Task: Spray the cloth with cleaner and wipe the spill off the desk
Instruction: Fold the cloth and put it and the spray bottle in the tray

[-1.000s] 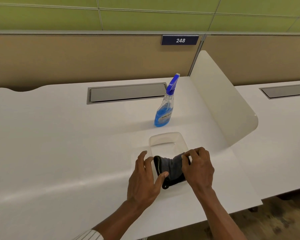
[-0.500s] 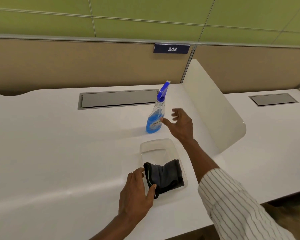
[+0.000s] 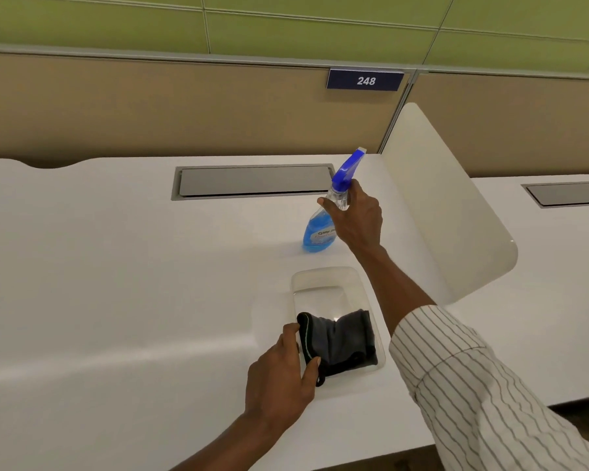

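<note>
A dark grey cloth (image 3: pixel 341 341) lies folded in the near end of a clear plastic tray (image 3: pixel 327 277) on the white desk (image 3: pixel 116 283). My left hand (image 3: pixel 281 375) pinches the cloth's near-left corner between thumb and fingers. Beyond the tray stands a spray bottle (image 3: pixel 318 229) with blue liquid and a blue trigger head. My right hand (image 3: pixel 356 217) is wrapped around the bottle's clear neck just under the trigger. The bottle's base appears to rest on the desk. I cannot make out a spill on the desk surface.
A white curved divider panel (image 3: pixel 449 212) rises right of the bottle. A grey cable hatch (image 3: pixel 252 181) is set into the desk behind it. A tan partition with a sign reading 248 (image 3: pixel 365 80) runs along the back. A second desk (image 3: pixel 558 283) lies beyond the divider.
My right hand left the cloth, reached forward and closed on the spray bottle's neck. My left hand stayed on the cloth's corner. The camera view shifted slightly.
</note>
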{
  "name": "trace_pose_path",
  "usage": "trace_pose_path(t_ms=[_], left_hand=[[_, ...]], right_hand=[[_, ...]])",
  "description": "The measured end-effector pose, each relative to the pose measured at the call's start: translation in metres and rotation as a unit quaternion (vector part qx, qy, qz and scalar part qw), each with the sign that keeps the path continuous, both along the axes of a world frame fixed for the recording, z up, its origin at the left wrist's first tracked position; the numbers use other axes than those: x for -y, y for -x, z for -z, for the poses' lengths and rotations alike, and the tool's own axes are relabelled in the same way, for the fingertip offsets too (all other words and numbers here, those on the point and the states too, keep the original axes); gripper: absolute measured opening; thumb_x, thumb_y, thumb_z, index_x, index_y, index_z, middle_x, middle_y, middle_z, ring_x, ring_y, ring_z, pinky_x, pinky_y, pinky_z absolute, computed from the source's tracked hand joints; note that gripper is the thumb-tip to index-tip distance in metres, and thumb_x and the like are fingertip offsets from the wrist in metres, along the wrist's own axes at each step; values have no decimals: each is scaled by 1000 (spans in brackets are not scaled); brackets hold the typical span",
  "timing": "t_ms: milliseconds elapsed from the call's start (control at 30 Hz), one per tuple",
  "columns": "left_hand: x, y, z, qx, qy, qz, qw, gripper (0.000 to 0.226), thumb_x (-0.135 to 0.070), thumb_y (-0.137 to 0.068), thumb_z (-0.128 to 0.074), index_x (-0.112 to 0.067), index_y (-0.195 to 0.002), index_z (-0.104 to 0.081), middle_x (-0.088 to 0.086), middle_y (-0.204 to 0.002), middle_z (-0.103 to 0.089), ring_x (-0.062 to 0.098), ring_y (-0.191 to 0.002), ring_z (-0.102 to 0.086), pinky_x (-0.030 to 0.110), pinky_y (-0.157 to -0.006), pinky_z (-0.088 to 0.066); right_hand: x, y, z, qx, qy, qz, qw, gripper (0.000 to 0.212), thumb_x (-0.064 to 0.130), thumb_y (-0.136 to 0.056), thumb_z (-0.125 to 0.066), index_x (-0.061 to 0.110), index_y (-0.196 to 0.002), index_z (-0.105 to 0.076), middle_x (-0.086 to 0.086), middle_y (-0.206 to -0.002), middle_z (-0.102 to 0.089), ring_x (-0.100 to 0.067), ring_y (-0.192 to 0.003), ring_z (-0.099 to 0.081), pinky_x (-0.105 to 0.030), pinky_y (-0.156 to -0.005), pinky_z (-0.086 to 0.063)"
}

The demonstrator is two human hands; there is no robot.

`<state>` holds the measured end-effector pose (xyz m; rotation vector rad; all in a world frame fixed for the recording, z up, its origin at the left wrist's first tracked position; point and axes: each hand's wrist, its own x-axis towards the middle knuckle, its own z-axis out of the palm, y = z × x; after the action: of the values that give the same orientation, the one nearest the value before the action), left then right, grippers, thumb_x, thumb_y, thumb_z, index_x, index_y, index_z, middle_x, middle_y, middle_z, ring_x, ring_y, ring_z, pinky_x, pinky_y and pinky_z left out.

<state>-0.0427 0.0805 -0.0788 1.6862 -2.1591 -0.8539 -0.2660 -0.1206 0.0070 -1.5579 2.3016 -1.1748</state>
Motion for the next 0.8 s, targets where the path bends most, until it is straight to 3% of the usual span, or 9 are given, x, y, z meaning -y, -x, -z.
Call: trace_pose_path(t_ms=[233, 367, 500, 800], left_hand=[[-1, 2, -6, -7, 2, 5, 1000, 60, -59, -102, -55, -33, -152, -35, -19, -118, -66, 5, -87, -67, 18, -70, -42], [-2, 3, -8, -20, 3, 2, 1000, 61, -57, -102, -58, -30, -153, -38, -15, -119, -69, 6, -86, -66, 17, -72, -45], [0, 5, -7, -21, -5, -2, 1000, 65, -59, -103, -58, -29, -156, -35, -11, -127, -70, 12, -101, -73, 23, -87, -60], [2, 7, -4, -4, -18, -13, 1000, 76, -65, -100, -58, -31, -161, -28, -11, -144, -67, 15, -118, -72, 24, -99, -58]], right_hand=[[-45, -6, -57, -34, 110, -7, 993, 54, 55, -84, -81, 11, -113, -66, -4, -96, -77, -25, -79, -70, -44, -72, -60], [-82, -16, -80, -45, 135, -18, 990, 57, 54, -84, -81, 10, -116, -67, -5, -100, -77, -20, -81, -71, -38, -75, -63], [-117, -27, -80, -36, 124, -16, 992, 57, 50, -84, -81, 7, -118, -67, -8, -102, -78, -13, -79, -65, -29, -75, -59], [-151, -45, -37, -14, 41, 0, 999, 62, 55, -80, -81, 8, -120, -68, -9, -106, -78, -20, -82, -68, -38, -76, -62]])
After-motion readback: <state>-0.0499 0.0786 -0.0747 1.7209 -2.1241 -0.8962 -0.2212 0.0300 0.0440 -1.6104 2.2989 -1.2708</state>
